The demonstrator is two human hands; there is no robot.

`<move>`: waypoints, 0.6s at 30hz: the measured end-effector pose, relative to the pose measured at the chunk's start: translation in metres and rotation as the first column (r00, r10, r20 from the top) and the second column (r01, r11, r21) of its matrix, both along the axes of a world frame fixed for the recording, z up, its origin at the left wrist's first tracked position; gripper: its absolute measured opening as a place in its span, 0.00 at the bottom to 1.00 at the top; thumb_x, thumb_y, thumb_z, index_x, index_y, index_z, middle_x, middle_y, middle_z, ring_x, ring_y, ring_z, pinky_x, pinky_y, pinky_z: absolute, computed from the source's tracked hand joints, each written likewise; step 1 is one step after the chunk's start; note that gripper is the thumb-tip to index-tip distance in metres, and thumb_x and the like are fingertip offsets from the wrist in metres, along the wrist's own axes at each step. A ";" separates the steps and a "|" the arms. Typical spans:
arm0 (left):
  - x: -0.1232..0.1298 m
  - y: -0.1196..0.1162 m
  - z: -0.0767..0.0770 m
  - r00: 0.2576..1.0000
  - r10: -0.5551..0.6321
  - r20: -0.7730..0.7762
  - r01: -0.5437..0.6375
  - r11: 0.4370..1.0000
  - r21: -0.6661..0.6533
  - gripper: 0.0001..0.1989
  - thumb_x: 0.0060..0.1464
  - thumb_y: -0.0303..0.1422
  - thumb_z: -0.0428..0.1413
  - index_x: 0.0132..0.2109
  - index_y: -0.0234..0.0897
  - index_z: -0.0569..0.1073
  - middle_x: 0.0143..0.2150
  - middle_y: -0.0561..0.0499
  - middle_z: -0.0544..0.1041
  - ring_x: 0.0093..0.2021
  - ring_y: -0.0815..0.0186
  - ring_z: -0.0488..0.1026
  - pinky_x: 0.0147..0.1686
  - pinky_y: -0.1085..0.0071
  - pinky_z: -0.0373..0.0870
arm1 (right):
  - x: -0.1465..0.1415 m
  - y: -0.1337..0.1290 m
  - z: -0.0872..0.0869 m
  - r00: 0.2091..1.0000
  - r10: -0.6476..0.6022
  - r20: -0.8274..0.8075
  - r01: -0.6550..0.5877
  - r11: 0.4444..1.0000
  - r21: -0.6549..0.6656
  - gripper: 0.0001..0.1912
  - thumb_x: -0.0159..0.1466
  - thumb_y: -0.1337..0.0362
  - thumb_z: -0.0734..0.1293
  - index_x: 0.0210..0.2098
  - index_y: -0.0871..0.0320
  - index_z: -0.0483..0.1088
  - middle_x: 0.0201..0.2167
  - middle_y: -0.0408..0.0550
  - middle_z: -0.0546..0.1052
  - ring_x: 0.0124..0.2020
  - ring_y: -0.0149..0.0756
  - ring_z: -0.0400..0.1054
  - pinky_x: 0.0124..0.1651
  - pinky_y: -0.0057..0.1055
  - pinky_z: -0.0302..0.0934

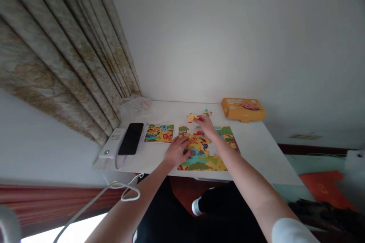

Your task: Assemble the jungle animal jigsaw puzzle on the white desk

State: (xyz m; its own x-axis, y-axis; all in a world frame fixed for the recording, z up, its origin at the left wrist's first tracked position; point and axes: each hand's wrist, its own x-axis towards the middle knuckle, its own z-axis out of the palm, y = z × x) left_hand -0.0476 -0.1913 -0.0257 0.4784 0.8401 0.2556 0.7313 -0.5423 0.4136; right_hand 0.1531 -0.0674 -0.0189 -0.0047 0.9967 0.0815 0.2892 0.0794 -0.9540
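Okay, layout: patterned curtain (71, 64) hangs down the left side, white wall (228, 38) behind. White tabletop (256, 155) carries everything. Off to the right, lower down, lies an orange mat (322, 188); a white-toed shoe (196, 207) shows below the tabletop's near edge.

Jigsaw puzzle (202, 161) lies mid-tabletop, partly built, cartoon scene with trees and water, gaps along its far edge. Orange box (243, 109) sits at the far right, lid lettering too small to read; no brand legible anywhere.

Black phone (131, 138) lies overlapping a white power bank (111, 143) at the left, white cable (122, 191) looping off the near edge. Crumpled plastic bag (134, 107) sits in the far left corner against the curtain. Picture card (159, 133) lies between phone and puzzle.

Left hand (176, 151) rests on the puzzle's left part, fingers (185, 142) open, spread on the pieces. Right hand (205, 125) is at the far edge, fingers (198, 118) closed on a yellow puzzle piece (191, 117). Small loose piece (207, 113) lies just beyond, not touching. Right forearm (228, 155) blocks part of the puzzle.
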 end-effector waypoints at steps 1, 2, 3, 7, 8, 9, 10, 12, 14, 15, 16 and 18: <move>0.000 0.000 0.000 1.000 -0.001 -0.006 0.001 1.000 0.007 0.19 0.60 0.31 0.58 0.57 0.39 0.77 0.63 0.43 0.75 0.65 0.56 0.69 0.70 0.53 0.59 | 0.015 -0.013 0.000 0.999 -0.002 -0.042 0.002 1.000 -0.003 0.17 0.57 0.49 0.69 0.33 0.57 0.75 0.29 0.44 0.78 0.32 0.38 0.70 0.36 0.32 0.63; 0.000 0.001 -0.001 1.000 -0.002 -0.011 0.002 1.000 0.014 0.18 0.60 0.31 0.58 0.57 0.39 0.77 0.63 0.43 0.75 0.65 0.56 0.69 0.70 0.52 0.59 | 0.030 -0.027 0.000 0.997 -0.012 -0.073 0.012 1.000 -0.001 0.17 0.57 0.48 0.70 0.34 0.56 0.75 0.31 0.46 0.79 0.33 0.38 0.71 0.38 0.33 0.64; 0.000 0.001 -0.001 1.000 -0.004 -0.018 0.005 1.000 0.020 0.18 0.61 0.31 0.57 0.58 0.39 0.76 0.63 0.43 0.75 0.65 0.56 0.69 0.69 0.52 0.59 | 0.045 -0.040 -0.001 0.996 -0.028 -0.089 0.029 1.000 0.006 0.18 0.57 0.48 0.70 0.36 0.56 0.75 0.34 0.47 0.80 0.35 0.40 0.73 0.40 0.34 0.66; 0.000 0.002 -0.001 0.999 -0.013 -0.045 0.014 0.999 0.031 0.18 0.62 0.32 0.56 0.58 0.40 0.76 0.63 0.43 0.75 0.64 0.55 0.71 0.69 0.51 0.61 | 0.095 -0.087 -0.008 0.982 -0.138 -0.131 0.139 0.990 -0.006 0.25 0.54 0.46 0.74 0.44 0.55 0.74 0.35 0.49 0.82 0.38 0.43 0.76 0.43 0.38 0.70; 0.000 0.002 -0.001 0.999 -0.012 -0.048 0.014 0.999 0.034 0.18 0.62 0.32 0.56 0.58 0.40 0.76 0.62 0.43 0.75 0.63 0.55 0.71 0.69 0.51 0.61 | 0.104 -0.096 -0.010 0.977 -0.158 -0.141 0.159 0.987 -0.008 0.25 0.54 0.46 0.75 0.44 0.55 0.74 0.34 0.49 0.81 0.38 0.43 0.77 0.43 0.38 0.70; 0.000 0.002 -0.002 0.999 -0.012 -0.050 0.013 0.999 0.037 0.17 0.63 0.32 0.56 0.58 0.40 0.76 0.62 0.43 0.76 0.63 0.55 0.71 0.69 0.51 0.61 | 0.111 -0.105 -0.013 0.974 -0.173 -0.147 0.174 0.985 -0.007 0.26 0.53 0.45 0.75 0.43 0.55 0.74 0.34 0.49 0.81 0.38 0.43 0.77 0.44 0.39 0.71; 0.001 0.002 -0.002 0.999 -0.011 -0.053 0.013 0.999 0.040 0.17 0.63 0.32 0.56 0.58 0.40 0.76 0.62 0.43 0.75 0.63 0.55 0.71 0.69 0.51 0.61 | 0.116 -0.112 -0.016 0.971 -0.184 -0.152 0.186 0.983 -0.006 0.26 0.53 0.45 0.76 0.43 0.55 0.74 0.34 0.49 0.82 0.38 0.43 0.77 0.44 0.39 0.71; 0.001 0.002 -0.002 0.998 -0.013 -0.064 0.016 0.999 0.049 0.17 0.64 0.32 0.55 0.58 0.39 0.76 0.62 0.42 0.75 0.64 0.55 0.71 0.68 0.51 0.62 | 0.124 -0.123 -0.021 0.967 -0.198 -0.157 0.200 0.980 -0.006 0.26 0.52 0.44 0.76 0.41 0.55 0.74 0.35 0.50 0.82 0.38 0.43 0.77 0.44 0.39 0.72; 0.001 0.002 -0.001 0.997 -0.016 -0.080 0.021 0.998 0.061 0.17 0.65 0.33 0.54 0.58 0.38 0.76 0.63 0.42 0.75 0.64 0.55 0.71 0.68 0.51 0.62 | 0.127 -0.131 -0.024 0.968 -0.193 -0.159 0.194 0.981 -0.011 0.26 0.52 0.43 0.77 0.40 0.55 0.74 0.35 0.50 0.82 0.37 0.43 0.77 0.43 0.39 0.72; 0.002 0.002 -0.001 0.996 -0.018 -0.085 0.024 0.998 0.066 0.17 0.65 0.33 0.53 0.58 0.38 0.76 0.63 0.42 0.75 0.64 0.55 0.70 0.68 0.51 0.63 | 0.128 -0.133 -0.025 0.970 -0.186 -0.157 0.186 0.982 -0.013 0.26 0.52 0.43 0.76 0.41 0.55 0.75 0.35 0.50 0.82 0.37 0.43 0.77 0.43 0.39 0.72; 0.002 0.002 -0.001 0.996 -0.021 -0.087 0.027 0.997 0.070 0.17 0.66 0.34 0.53 0.58 0.38 0.76 0.62 0.41 0.75 0.64 0.54 0.70 0.68 0.51 0.63 | 0.129 -0.134 -0.026 0.972 -0.176 -0.153 0.176 0.984 -0.013 0.26 0.52 0.43 0.76 0.41 0.55 0.75 0.35 0.50 0.82 0.37 0.43 0.77 0.43 0.39 0.72; 0.002 0.002 -0.001 0.996 -0.022 -0.088 0.029 0.997 0.072 0.17 0.66 0.34 0.52 0.57 0.38 0.76 0.62 0.41 0.76 0.64 0.54 0.70 0.67 0.50 0.64 | 0.128 -0.134 -0.024 0.981 -0.142 -0.135 0.142 0.990 -0.012 0.26 0.54 0.44 0.75 0.42 0.55 0.76 0.36 0.50 0.82 0.38 0.43 0.77 0.44 0.40 0.72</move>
